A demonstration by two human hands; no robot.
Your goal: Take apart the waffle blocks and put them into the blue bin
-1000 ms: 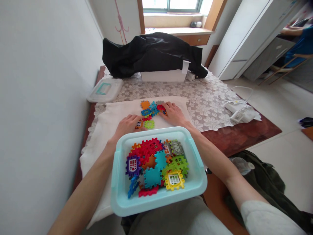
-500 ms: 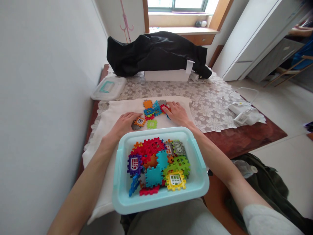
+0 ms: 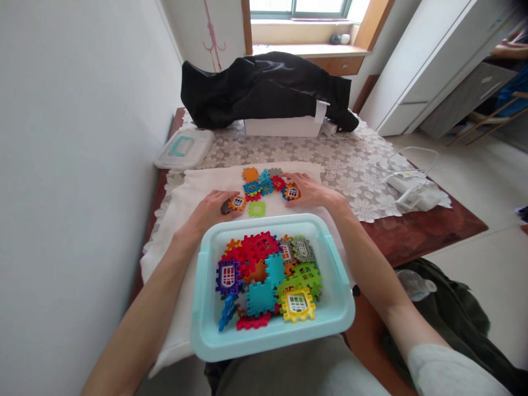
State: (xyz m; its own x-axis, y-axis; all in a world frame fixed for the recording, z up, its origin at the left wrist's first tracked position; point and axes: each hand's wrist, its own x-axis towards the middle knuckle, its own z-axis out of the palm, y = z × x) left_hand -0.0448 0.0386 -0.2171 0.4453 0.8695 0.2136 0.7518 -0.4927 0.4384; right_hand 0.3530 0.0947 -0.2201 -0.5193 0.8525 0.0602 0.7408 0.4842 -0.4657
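Observation:
My left hand [image 3: 213, 206] is closed around an orange building tile with a white lattice window [image 3: 237, 203], and a dark grey tile [image 3: 225, 206] shows under its fingers. Across from it, my right hand [image 3: 307, 190] grips another orange window tile [image 3: 292, 191] with blue toothed edges beneath it, thumb on the near side and fingers on the far side. Between the hands lie a green square tile [image 3: 257, 209], blue tiles [image 3: 252, 187], a red tile [image 3: 278, 182], an orange tile [image 3: 249, 174] and a grey tile [image 3: 275, 172].
A pale turquoise tub [image 3: 198, 308] full of mixed toothed tiles stands close to my body. Its clear lid [image 3: 193, 157] lies at the back left. Black cloth [image 3: 264, 82] covers a white box [image 3: 284, 127] at the back. A white bag [image 3: 414, 190] lies at the right.
My right hand has shifted right and nearer, off the red tile, and now holds the orange window tile, which was covered before. My left hand stays almost in place with its tiles.

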